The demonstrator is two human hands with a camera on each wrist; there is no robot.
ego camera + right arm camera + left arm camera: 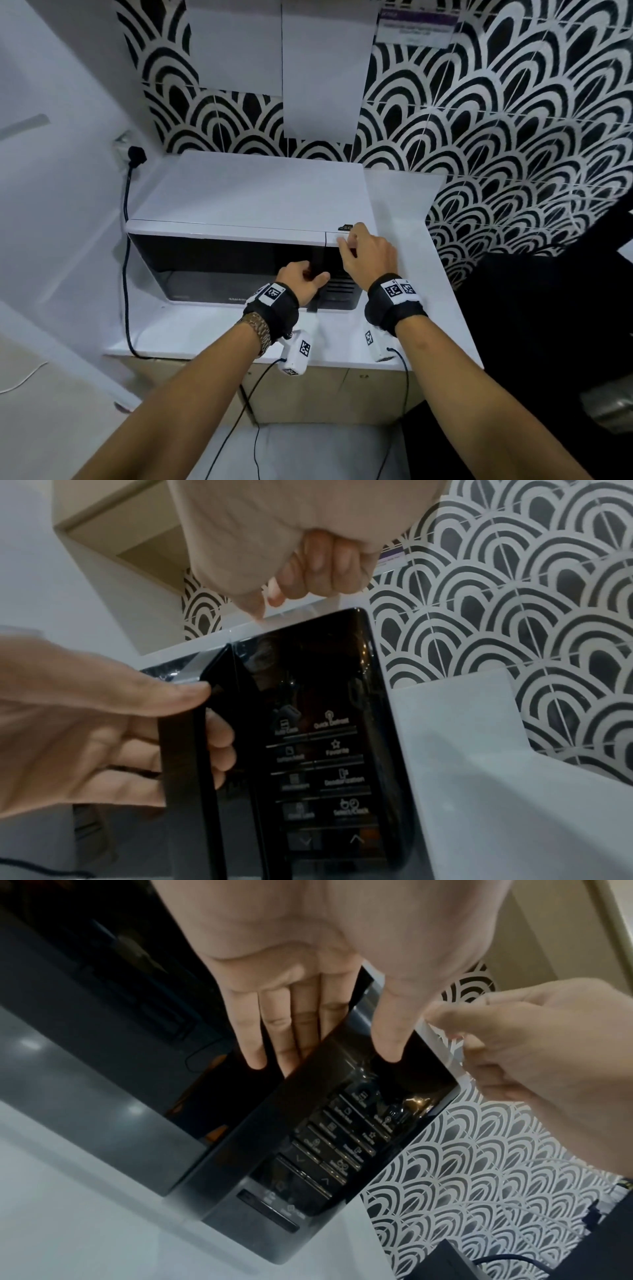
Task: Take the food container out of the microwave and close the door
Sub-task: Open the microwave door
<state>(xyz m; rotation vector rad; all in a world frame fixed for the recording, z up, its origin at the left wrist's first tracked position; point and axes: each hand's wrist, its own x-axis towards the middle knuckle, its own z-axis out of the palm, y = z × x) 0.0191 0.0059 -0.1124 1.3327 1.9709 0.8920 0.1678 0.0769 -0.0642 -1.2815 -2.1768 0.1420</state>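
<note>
Fingers (219,739) of the left hand (301,279) curl round the black door handle (186,764) of the microwave (246,205), thumb on its front. Beside it, the right hand (368,255) rests loosely curled on the microwave's top front corner, above the button panel (322,750), holding nothing. Its door (219,263) looks closed; the food container cannot be seen. The microwave sits on a white counter (212,329).

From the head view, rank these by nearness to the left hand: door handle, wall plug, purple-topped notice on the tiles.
1. Door handle: gripped by the left hand.
2. Wall plug: off to the left, on the side wall.
3. Purple-topped notice: high up, to the right.
</note>
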